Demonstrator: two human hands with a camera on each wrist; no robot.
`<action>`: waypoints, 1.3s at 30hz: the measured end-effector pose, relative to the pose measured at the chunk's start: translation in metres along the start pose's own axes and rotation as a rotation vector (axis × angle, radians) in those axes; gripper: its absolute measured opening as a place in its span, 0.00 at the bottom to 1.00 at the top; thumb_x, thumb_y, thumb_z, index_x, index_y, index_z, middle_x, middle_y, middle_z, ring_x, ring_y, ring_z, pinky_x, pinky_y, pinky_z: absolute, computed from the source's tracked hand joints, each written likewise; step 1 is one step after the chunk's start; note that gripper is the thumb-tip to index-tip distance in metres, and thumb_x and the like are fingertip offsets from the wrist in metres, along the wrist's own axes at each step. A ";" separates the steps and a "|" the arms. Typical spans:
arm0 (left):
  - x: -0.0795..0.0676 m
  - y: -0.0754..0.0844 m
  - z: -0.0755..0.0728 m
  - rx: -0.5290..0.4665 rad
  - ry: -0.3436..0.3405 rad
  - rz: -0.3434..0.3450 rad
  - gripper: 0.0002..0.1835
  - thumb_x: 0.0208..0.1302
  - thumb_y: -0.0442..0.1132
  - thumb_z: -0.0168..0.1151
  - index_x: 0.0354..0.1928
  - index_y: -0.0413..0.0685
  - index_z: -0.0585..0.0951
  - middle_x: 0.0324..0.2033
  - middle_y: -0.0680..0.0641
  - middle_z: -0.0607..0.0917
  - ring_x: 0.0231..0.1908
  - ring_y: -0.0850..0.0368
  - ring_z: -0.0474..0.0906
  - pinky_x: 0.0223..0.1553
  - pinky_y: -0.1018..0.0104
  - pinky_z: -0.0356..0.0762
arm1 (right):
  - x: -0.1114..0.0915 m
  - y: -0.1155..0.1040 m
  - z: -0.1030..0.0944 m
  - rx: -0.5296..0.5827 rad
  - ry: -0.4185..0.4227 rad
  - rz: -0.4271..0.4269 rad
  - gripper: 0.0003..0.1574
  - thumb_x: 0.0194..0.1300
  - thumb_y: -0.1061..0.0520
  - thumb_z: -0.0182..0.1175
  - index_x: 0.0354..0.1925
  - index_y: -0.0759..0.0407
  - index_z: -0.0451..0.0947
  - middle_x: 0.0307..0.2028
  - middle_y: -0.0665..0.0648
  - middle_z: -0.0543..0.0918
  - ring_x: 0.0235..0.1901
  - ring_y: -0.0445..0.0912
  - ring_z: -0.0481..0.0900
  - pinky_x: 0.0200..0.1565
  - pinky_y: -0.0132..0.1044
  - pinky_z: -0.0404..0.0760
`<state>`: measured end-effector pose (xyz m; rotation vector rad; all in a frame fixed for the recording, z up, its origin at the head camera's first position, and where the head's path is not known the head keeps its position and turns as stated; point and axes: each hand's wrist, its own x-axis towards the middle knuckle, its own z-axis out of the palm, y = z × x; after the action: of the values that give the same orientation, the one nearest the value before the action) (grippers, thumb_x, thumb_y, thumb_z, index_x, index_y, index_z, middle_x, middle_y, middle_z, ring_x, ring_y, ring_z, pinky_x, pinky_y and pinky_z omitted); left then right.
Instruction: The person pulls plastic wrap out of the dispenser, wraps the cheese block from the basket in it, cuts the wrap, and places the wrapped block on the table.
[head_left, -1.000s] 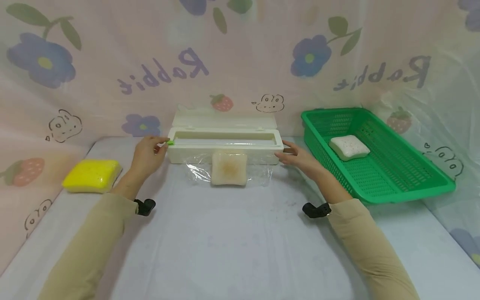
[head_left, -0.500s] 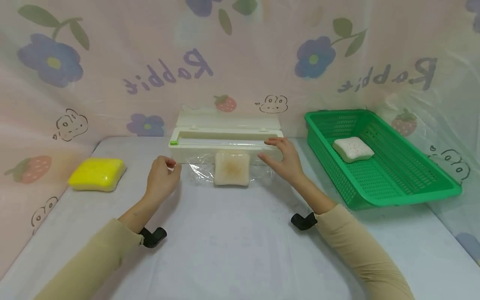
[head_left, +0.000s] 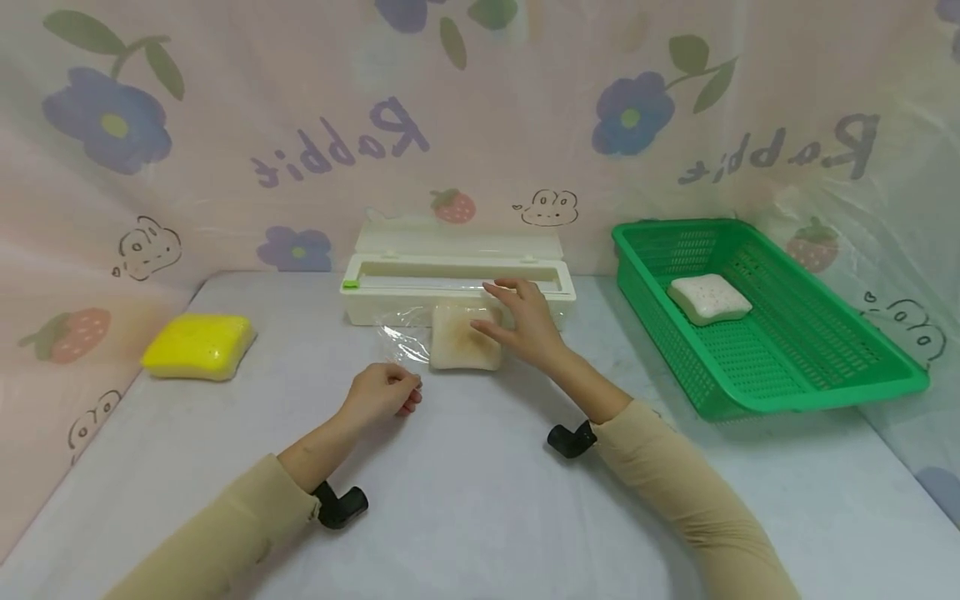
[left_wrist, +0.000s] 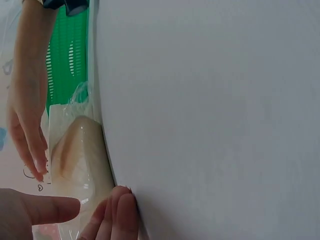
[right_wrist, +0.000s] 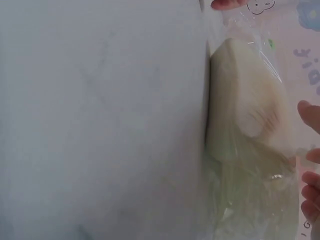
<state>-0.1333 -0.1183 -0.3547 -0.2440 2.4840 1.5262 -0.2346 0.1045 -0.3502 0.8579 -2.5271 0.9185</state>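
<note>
A cream, toast-shaped block (head_left: 452,348) with a browned middle lies in front of a long white cling film dispenser (head_left: 386,313). Clear cling film (head_left: 402,340) covers the block and spreads out to its sides. My right hand (head_left: 527,323) hovers over the block's right side, thumb and fingers apart, holding nothing. By the film's near left edge is my left hand (head_left: 380,392), its fingers loosely bent. The left wrist view shows a gap between that thumb (left_wrist: 55,209) and the other fingers, with the film-covered block (left_wrist: 82,155) just beyond.
The dispenser's lid (head_left: 457,240) stands raised, and a green slider (head_left: 350,284) sits at its left end. At the far left lies a yellow block (head_left: 199,346). A green basket (head_left: 723,404) on the right holds a white speckled block (head_left: 708,298).
My left hand has left the green slider and come toward me and right. The right hand has moved from the dispenser's right end leftward to above the block.
</note>
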 end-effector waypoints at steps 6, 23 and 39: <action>0.000 0.004 0.013 -0.107 -0.075 -0.003 0.14 0.67 0.32 0.51 0.44 0.24 0.78 0.27 0.39 0.85 0.21 0.64 0.78 0.30 0.70 0.82 | 0.003 -0.006 0.004 -0.041 -0.031 0.022 0.34 0.59 0.48 0.67 0.59 0.63 0.75 0.58 0.64 0.74 0.60 0.59 0.66 0.62 0.54 0.63; 0.007 0.011 0.043 -0.404 -0.027 -0.015 0.17 0.70 0.29 0.45 0.50 0.18 0.72 0.42 0.27 0.82 0.28 0.61 0.81 0.37 0.68 0.84 | -0.003 -0.009 0.012 -0.122 0.048 -0.090 0.17 0.59 0.52 0.67 0.45 0.60 0.84 0.55 0.64 0.77 0.57 0.58 0.70 0.59 0.53 0.67; -0.001 0.013 0.044 -0.284 0.174 0.020 0.14 0.64 0.37 0.58 0.45 0.34 0.70 0.37 0.42 0.82 0.38 0.56 0.77 0.39 0.73 0.71 | -0.009 -0.011 0.003 0.160 -0.063 0.065 0.17 0.59 0.54 0.68 0.42 0.64 0.77 0.41 0.61 0.84 0.46 0.53 0.81 0.52 0.45 0.79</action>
<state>-0.1319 -0.0726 -0.3627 -0.4156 2.3919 1.9419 -0.2205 0.0996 -0.3512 0.8679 -2.5753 1.1452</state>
